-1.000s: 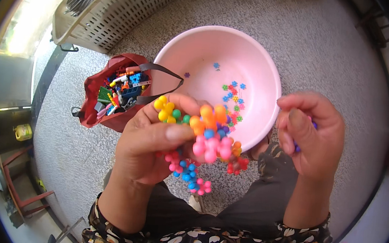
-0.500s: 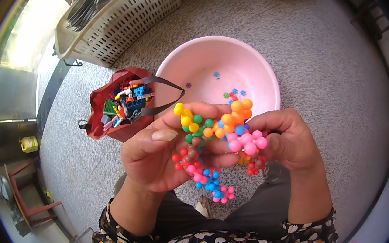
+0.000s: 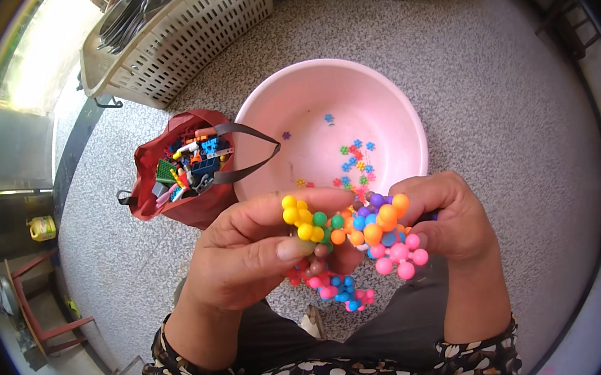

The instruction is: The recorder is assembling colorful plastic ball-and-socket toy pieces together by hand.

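In front of me is a chain of linked ball-tipped toy pieces (image 3: 320, 219) in yellow, green, orange, blue, brown, red, purple and pink. My left hand (image 3: 231, 264) is closed on its left part, thumb and fingers around the yellow, green and brown pieces. A blue and pink tail of the chain dangles below. At the right end, my right hand (image 3: 456, 220) pinches thumb against forefinger, with a bit of purple showing between them beside the pink piece. Beyond the hands stands a pink tub (image 3: 268, 112) with several small flower-shaped pieces (image 3: 348, 167) on its bottom.
Left of the tub sits a red bag (image 3: 147, 165) full of mixed building bricks, one dark handle lying over the tub's rim. A white perforated basket (image 3: 192, 40) of utensils stands at the upper left. A yellow bottle (image 3: 42, 228) and a reddish wooden frame (image 3: 33, 299) are farther left.
Both hands have lowered and shifted slightly right with the chain, which has turned, bringing purple pieces into sight. More small pieces in the tub are uncovered. My left thumb has closed further onto the chain.
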The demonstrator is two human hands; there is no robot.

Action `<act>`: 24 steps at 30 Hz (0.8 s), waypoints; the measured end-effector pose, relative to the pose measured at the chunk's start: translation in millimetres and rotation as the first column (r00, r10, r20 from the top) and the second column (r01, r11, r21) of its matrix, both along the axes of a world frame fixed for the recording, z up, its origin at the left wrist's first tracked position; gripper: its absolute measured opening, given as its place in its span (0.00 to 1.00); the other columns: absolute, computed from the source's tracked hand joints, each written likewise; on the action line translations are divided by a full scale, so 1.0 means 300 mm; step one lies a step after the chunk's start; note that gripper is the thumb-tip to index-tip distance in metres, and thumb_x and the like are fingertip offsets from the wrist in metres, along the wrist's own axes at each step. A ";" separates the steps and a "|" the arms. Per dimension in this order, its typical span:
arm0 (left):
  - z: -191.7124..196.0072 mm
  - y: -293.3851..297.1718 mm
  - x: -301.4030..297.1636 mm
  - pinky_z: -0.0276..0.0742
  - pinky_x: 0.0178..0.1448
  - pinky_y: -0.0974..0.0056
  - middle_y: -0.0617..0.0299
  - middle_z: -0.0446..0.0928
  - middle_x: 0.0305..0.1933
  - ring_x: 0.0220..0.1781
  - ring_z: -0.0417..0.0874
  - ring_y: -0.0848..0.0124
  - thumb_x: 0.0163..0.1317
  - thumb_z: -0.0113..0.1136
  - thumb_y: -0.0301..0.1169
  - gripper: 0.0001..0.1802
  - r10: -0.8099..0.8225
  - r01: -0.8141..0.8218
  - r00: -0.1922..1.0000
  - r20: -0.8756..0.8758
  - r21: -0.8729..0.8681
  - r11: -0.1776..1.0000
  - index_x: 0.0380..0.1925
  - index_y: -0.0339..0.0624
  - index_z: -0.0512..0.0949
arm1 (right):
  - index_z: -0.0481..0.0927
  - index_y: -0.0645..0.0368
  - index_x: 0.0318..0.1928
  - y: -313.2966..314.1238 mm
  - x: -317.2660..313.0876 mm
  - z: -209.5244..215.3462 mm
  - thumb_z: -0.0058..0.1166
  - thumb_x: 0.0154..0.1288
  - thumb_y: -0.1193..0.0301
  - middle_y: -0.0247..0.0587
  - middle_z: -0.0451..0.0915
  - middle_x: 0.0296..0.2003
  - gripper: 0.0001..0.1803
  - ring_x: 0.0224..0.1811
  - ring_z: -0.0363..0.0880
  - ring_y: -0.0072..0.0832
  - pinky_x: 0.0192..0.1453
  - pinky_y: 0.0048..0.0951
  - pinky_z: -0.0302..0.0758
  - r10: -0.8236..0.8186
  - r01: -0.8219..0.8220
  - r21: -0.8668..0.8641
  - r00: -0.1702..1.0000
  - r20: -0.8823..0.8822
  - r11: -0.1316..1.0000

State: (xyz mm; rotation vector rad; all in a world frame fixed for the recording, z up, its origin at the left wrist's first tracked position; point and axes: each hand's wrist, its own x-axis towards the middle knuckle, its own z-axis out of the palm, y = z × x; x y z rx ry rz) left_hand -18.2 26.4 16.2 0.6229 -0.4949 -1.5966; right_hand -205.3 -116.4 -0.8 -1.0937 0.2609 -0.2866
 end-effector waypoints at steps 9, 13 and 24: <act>0.041 0.007 -0.016 0.75 0.46 0.68 0.45 0.76 0.40 0.42 0.79 0.65 0.54 0.54 0.21 0.25 -0.015 0.017 0.995 -0.100 0.021 1.000 0.53 0.25 0.64 | 0.77 0.69 0.31 0.005 0.001 -0.012 0.59 0.54 0.71 0.42 0.76 0.23 0.11 0.18 0.73 0.22 0.19 0.18 0.68 -0.013 0.016 0.069 0.999 -0.045 0.997; 0.039 0.009 -0.020 0.75 0.47 0.66 0.44 0.76 0.41 0.43 0.79 0.65 0.52 0.55 0.19 0.26 -0.005 0.007 0.993 -0.120 0.016 1.000 0.53 0.25 0.64 | 0.72 0.69 0.38 0.005 0.026 0.003 0.51 0.57 0.72 0.42 0.74 0.25 0.12 0.15 0.66 0.18 0.16 0.17 0.61 -0.232 0.275 0.200 0.949 -0.214 0.940; 0.044 0.027 -0.002 0.76 0.49 0.60 0.45 0.75 0.42 0.44 0.79 0.63 0.47 0.61 0.18 0.31 0.037 -0.014 0.980 -0.198 0.118 0.993 0.54 0.28 0.64 | 0.69 0.68 0.39 0.027 0.026 0.054 0.45 0.58 0.77 0.41 0.73 0.24 0.09 0.14 0.64 0.17 0.15 0.16 0.60 -0.261 0.291 0.206 0.952 -0.160 0.934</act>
